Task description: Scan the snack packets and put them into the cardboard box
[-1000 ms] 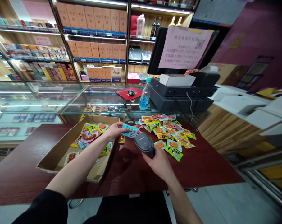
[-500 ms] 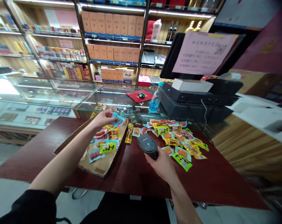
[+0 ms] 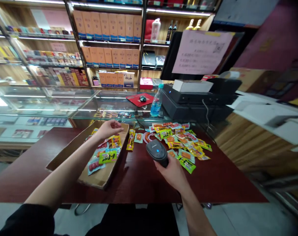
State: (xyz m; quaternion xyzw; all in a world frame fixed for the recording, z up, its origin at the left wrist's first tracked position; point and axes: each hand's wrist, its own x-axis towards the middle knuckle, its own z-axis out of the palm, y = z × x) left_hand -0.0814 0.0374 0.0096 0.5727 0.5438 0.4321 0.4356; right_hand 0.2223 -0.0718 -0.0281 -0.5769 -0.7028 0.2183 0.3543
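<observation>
My right hand (image 3: 171, 170) grips a dark barcode scanner (image 3: 157, 151) above the table, its blue light lit. Over the far end of a shallow cardboard box (image 3: 99, 181) hovers my left hand (image 3: 111, 128), fingers loosely apart with no packet visible in them. Inside the box lie sausage snack packets, among them a green packet (image 3: 108, 156) and a pale blue one (image 3: 95, 166) with dark red sausages. Beside the box's right edge are a yellow packet (image 3: 130, 140) and a clear sausage packet (image 3: 138, 137). A pile of similar packets (image 3: 175, 144) spreads beyond the scanner, to the right.
Behind the dark red table (image 3: 136, 183) stands a glass counter (image 3: 109, 98) with a blue-capped bottle (image 3: 156, 101) and a mouse on a red mat (image 3: 136, 99). A monitor with a pink sheet (image 3: 200, 52) rises at the right. Stocked shelves line the back wall.
The light blue packet that was in my left hand is no longer in it, and the fingers have loosened. The view has shifted slightly; my right hand still holds the scanner.
</observation>
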